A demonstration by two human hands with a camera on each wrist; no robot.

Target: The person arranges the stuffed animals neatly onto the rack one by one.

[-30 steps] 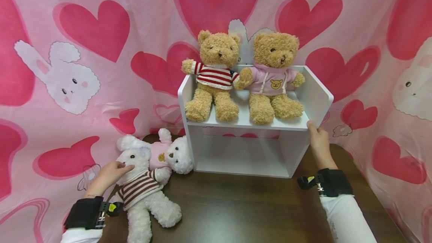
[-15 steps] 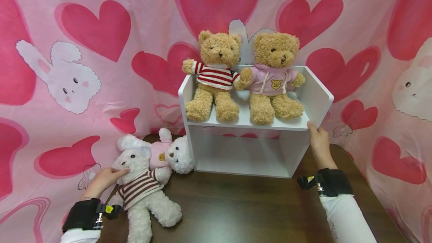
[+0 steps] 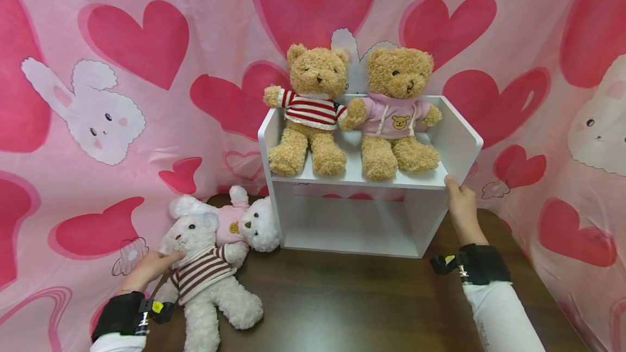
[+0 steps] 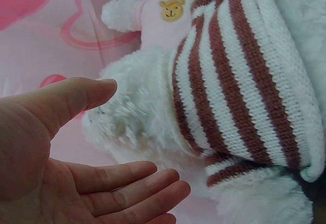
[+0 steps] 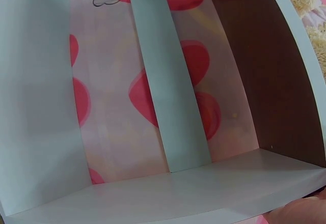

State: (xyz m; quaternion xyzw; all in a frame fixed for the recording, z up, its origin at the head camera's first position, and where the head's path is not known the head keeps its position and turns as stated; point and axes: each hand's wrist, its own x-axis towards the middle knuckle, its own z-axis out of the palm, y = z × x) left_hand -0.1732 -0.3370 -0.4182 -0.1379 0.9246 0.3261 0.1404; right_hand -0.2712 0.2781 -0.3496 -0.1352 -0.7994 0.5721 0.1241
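A white plush bear in a brown-striped sweater lies on its back at the table's left. My left hand is beside its head, thumb and fingers spread apart. In the left wrist view, the left hand has nothing between thumb and fingers. Behind lies a white plush bear in pink, against the white shelf. My right hand holds the shelf's right side at the middle board; its other fingers are hidden. Only a bit of the right hand shows in the right wrist view.
On the top board sit two tan teddy bears, one in a red-striped sweater, the other in a pink hoodie. The shelf stands on a dark wooden table. A pink heart-print cloth hangs behind and at both sides.
My left hand has moved down and left, off the striped-sweater bear's face toward its neck. The right hand, the shelf and the bears have stayed where they were.
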